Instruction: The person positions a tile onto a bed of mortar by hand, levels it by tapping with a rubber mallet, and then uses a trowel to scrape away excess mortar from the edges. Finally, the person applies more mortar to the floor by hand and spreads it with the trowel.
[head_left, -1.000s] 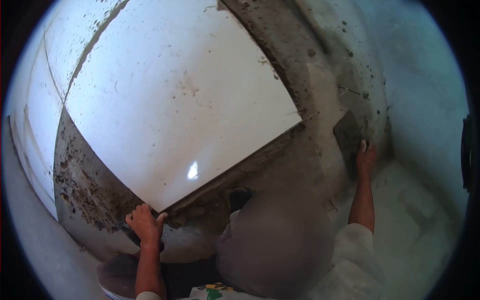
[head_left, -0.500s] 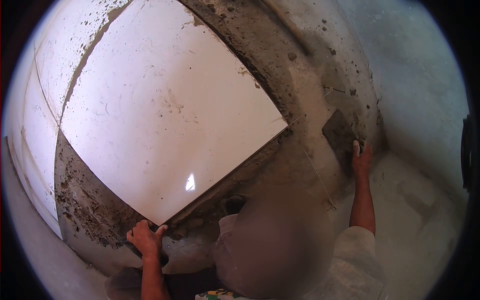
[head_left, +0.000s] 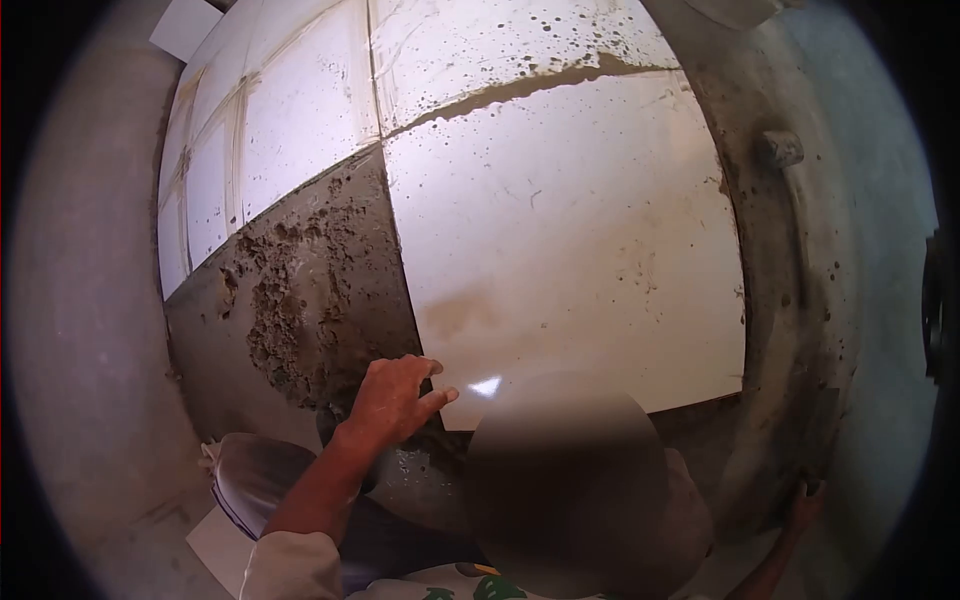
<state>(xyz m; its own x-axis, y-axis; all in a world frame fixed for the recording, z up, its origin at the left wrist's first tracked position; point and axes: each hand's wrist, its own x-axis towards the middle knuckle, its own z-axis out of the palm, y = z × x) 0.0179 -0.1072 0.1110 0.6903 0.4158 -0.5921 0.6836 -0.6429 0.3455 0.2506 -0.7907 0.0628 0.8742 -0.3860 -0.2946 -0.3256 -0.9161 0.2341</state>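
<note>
A large white tile (head_left: 580,270), smeared with mud, lies flat beside other laid tiles. My left hand (head_left: 395,400) is at its near left edge, thumb and fingers apart, fingertips at or just over the rim; it holds nothing. Left of the tile is a bare patch of grey floor with rough wet mortar (head_left: 300,310). At the lower right, my right hand (head_left: 806,502) is closed round the handle of a dark rectangular trowel (head_left: 822,425), whose blade is dim and hard to make out against the floor.
More white tiles (head_left: 300,120) with mortar-smeared joints extend to the far left. A pale wall (head_left: 885,200) borders the right side. A lump (head_left: 783,148) sits on the strip beside the tile. A person's blurred head (head_left: 570,490) blocks the near middle.
The view has turned, so the tile appears squarer and farther right. My left hand has moved from the tile's near corner up along its left edge. My right hand, with the trowel, appears lower.
</note>
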